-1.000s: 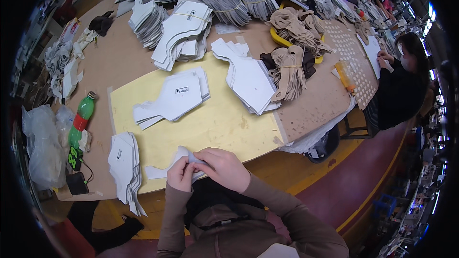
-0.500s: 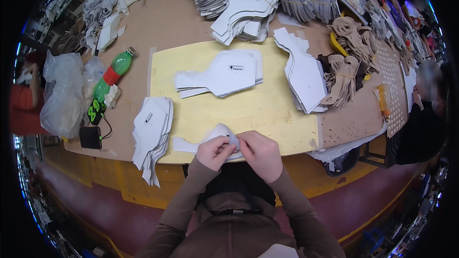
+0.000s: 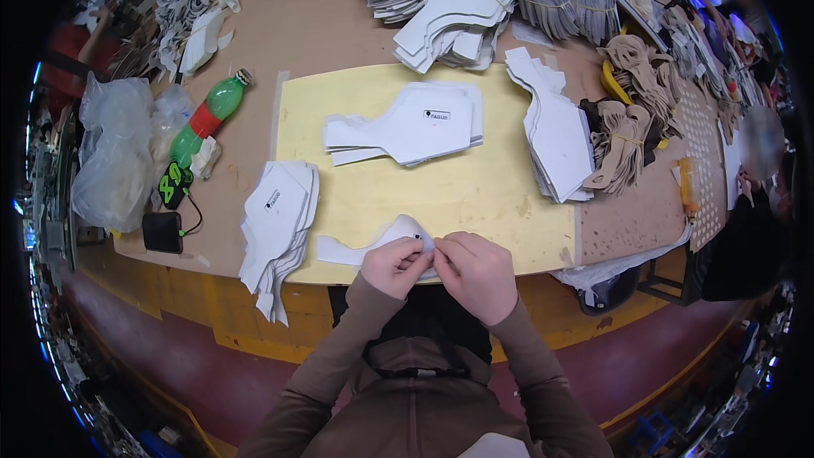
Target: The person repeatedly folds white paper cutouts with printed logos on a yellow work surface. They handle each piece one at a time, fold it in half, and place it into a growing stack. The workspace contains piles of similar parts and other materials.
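I see left hand (image 3: 394, 267) and right hand (image 3: 479, 271), grip narrow, fingertips pinching a thin, white, curved piece (image 3: 360, 254), lower centre of frame, on yellow sheet (image 3: 475, 195) covering brown table (image 3: 254, 127).

Boxed dark print (image 3: 437, 114) on white pieces (image 3: 414, 139), red label (image 3: 204, 121) on green bottle (image 3: 225, 98)

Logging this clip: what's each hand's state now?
Left hand: closed, holding a white piece.
Right hand: closed, pinching the same white piece's edge.
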A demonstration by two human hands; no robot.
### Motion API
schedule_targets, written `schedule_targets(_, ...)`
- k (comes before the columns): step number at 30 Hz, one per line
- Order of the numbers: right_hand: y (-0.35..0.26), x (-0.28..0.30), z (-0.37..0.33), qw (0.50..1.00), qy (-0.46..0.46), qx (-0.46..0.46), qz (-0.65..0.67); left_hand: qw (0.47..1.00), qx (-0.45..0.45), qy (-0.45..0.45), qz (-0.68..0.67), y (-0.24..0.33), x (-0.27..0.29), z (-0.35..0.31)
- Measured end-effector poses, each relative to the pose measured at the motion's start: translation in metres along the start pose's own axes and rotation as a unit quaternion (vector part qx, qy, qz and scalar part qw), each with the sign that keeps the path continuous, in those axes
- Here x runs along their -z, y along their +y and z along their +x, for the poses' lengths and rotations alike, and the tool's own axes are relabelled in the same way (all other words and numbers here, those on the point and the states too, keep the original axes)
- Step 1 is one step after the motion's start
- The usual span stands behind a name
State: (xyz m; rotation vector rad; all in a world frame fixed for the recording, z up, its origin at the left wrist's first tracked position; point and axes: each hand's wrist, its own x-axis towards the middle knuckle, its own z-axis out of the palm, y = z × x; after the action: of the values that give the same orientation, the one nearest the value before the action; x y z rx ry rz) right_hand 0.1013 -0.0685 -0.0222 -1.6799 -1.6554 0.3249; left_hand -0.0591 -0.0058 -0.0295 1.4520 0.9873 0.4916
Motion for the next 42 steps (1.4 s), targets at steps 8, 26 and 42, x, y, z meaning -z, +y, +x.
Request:
schedule_targets(8, 0.002, 0.001, 0.008, 0.997, -0.041, 0.015, -0.058, 0.999, -0.025, -0.001, 0.024, -0.003, 0.001, 0.001)
schedule_targets(26, 0.005, 0.011, 0.011, 0.993, -0.048, -0.078, 0.076, 1.0, 0.004, -0.012, 0.022, -0.009, -0.001, 0.002)
schedule_targets(42, 0.019, 0.006, 0.013, 0.985, -0.049, -0.146, 0.075, 1.0, 0.009, -0.016, 0.008, -0.014, -0.001, 0.001)
